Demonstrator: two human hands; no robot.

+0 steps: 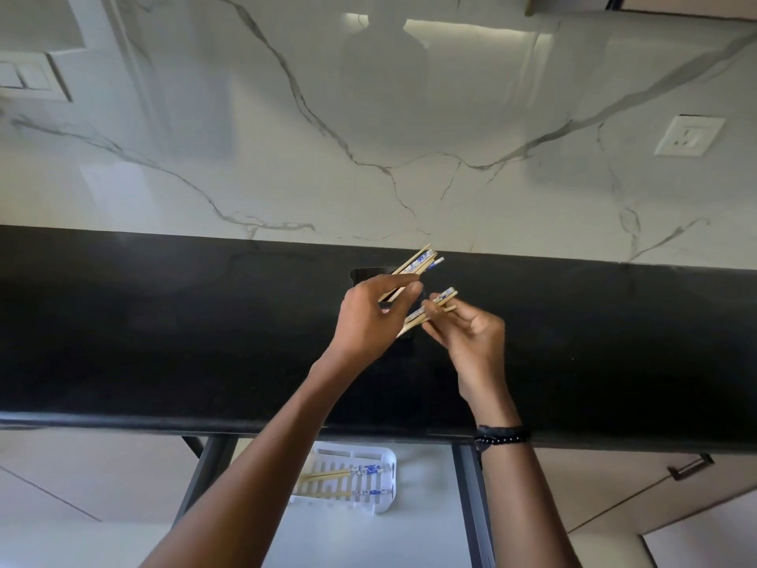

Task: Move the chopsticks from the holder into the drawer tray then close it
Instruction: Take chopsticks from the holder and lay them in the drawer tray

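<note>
I am standing at the black countertop [164,321] with the drawer [426,539] open below its edge at 6 o'clock, so the white slotted tray [391,457] is lying almost straight under my hands for a short drop. A few tray chopsticks [344,474] are lying across it. The black holder [362,276] is sitting on the counter, mostly hidden behind my left hand [368,317], which is curling round a chopstick bundle [415,264] pointing to 1 o'clock. My right hand [471,342], at 3 o'clock of it, is pinching a smaller chopstick bunch [438,303] between thumb and fingertips, probably splitting the load so each lies flat.
</note>
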